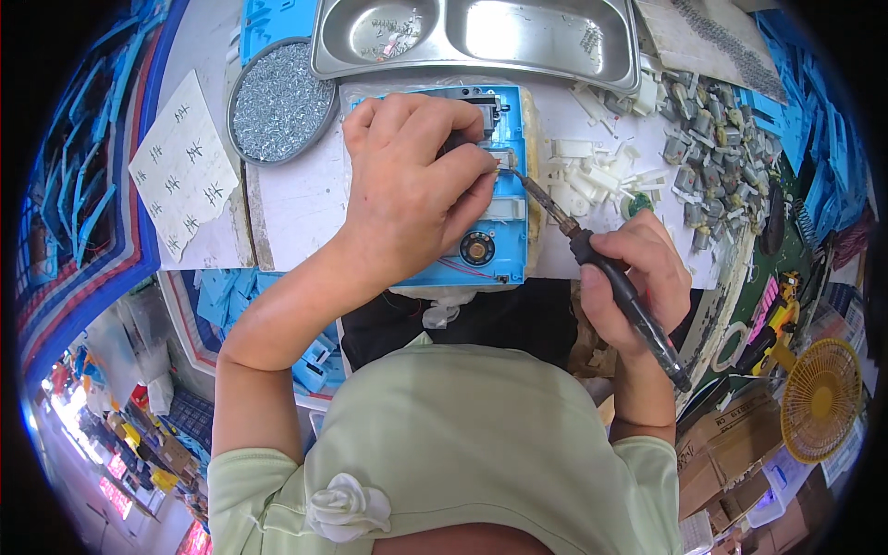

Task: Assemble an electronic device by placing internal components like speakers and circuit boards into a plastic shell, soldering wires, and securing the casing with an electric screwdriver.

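A blue plastic housing [507, 208] lies on the white bench in front of me, with a small round speaker [477, 248] set in its near end. My left hand [412, 180] rests on top of it, fingertips pinched at a small part by its right edge. My right hand [638, 277] grips a black-handled soldering iron [610, 273]. The iron's tip [518, 174] touches the housing just beside my left fingertips.
A round tray of small screws [280, 100] sits at the back left, beside a paper sheet [185, 166]. A two-compartment steel tray [476, 37] stands behind. White plastic parts [592, 171] and several small motors [712, 139] lie to the right. A yellow fan [821, 398] stands low right.
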Available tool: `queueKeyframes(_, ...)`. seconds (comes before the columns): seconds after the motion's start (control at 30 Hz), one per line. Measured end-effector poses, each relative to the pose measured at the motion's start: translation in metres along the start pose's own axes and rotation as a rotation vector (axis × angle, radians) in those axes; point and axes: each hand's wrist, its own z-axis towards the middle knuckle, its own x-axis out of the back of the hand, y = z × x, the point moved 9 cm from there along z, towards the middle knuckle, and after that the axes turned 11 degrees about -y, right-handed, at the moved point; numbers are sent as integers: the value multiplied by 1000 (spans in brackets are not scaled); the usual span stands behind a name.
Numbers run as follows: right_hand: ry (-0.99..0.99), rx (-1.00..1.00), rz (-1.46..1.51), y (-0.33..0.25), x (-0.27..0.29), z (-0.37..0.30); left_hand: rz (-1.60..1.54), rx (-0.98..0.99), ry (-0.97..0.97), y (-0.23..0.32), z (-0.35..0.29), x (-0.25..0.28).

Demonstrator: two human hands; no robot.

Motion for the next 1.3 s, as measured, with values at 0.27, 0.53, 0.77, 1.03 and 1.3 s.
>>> queueKeyframes(0.27,-31,24,-35,-5,-2,2,8,0,14,0,0,0)
queueKeyframes(0.53,-19,8,-34,-6,2,-1,5,-1,20,0,-1,0)
queueKeyframes(0.77,-3,14,-35,-5,5,-3,9,6,5,1,-1,0)
queueKeyframes(1.03,40,2,-48,2,12,-10,-52,4,-47,-3,-5,14)
queueKeyframes(1.3,52,6,-39,5,13,-7,-139,-9,10,-9,0,21)
